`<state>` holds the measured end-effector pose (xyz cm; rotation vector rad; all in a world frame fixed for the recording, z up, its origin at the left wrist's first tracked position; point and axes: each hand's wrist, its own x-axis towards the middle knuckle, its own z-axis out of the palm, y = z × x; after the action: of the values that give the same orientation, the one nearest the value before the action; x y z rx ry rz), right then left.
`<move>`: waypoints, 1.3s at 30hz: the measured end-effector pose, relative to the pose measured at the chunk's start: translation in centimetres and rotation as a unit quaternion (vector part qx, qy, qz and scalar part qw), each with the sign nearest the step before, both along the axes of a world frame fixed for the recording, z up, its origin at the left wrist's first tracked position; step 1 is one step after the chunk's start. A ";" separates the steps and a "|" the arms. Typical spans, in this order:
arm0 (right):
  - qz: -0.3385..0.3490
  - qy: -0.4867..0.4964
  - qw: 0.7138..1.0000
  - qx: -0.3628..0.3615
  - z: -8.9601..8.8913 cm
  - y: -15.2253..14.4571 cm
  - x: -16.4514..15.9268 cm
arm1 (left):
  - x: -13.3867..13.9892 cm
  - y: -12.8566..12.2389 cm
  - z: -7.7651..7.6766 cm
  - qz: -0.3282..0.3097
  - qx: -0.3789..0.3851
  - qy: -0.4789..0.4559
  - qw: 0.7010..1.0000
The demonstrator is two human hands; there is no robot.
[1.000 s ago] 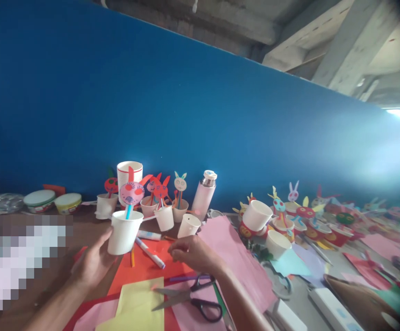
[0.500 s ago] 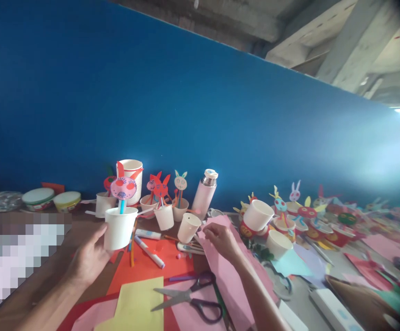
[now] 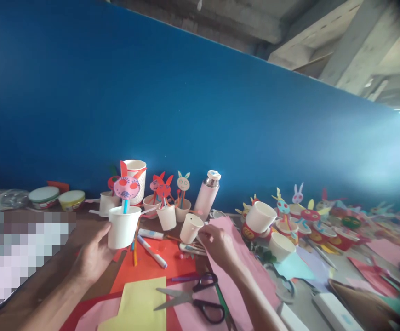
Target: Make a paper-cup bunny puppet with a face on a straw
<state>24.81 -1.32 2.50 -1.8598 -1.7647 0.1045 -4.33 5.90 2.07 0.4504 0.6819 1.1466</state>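
Observation:
My left hand (image 3: 94, 257) grips a white paper cup (image 3: 122, 228) from its left side, keeping it upright. A pink round paper face (image 3: 127, 187) with red ears and red eyes rises out of this cup on a blue stick. My right hand (image 3: 218, 243) is closed, fingertips pinched together beside a small white paper cup (image 3: 191, 228) with a hole in its side. Whether anything lies between those fingertips is not visible. Pink paper (image 3: 239, 257) lies beneath that hand. Black-handled scissors (image 3: 195, 298) rest open in front, over yellow paper (image 3: 141, 294) and pink paper.
Several cup puppets stand at the back, including a red one (image 3: 164, 187). A pink thermos (image 3: 207, 195) leans beside them. A marker (image 3: 152, 252) and a tube (image 3: 151, 234) lie on red paper. More cups and puppets crowd the right, near a tape roll (image 3: 286, 287). A blue wall (image 3: 186, 92) rises behind.
The view has shifted slightly, moving most things a little to the right. My right hand has come slightly lower and closer to the small cup. My left hand still holds its cup.

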 end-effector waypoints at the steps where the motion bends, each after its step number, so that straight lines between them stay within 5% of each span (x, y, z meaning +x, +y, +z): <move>1: -0.023 -0.009 1.000 0.003 0.0 -0.1 0.8 | 0.1 0.0 0.0 0.000 0.005 -0.005 1.000; 5: -0.072 -0.041 0.997 0.007 -1.1 -0.6 2.5 | 0.3 0.1 -0.4 0.007 0.014 -0.024 1.000; 14: -0.135 -0.224 0.964 -0.056 -4.6 -1.4 0.6 | 0.0 0.4 -1.0 0.012 0.004 -0.026 1.000; 21: -0.177 -0.226 0.955 -0.066 -1.3 -1.6 3.6 | 0.1 0.5 -1.2 0.020 0.022 -0.010 1.000; 26: -0.239 -0.197 0.951 0.005 2.2 -3.1 5.5 | 0.2 0.5 -1.4 0.028 0.021 -0.006 0.999; 29: -0.256 -0.186 0.948 0.035 2.8 -3.5 5.9 | 0.2 0.4 -1.4 0.020 0.023 -0.009 0.999; 33: -0.207 -0.187 0.960 0.012 1.5 -3.0 5.4 | 0.3 0.3 -1.5 -0.019 -0.001 -0.014 1.000; 39: -0.071 -0.132 0.979 -0.137 -0.1 -3.2 4.8 | 0.3 0.1 -1.5 -0.009 0.016 -0.016 1.000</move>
<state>29.62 -4.50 2.44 -2.2815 -1.8594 0.0491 -4.05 5.97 0.58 0.4637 0.6320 1.1473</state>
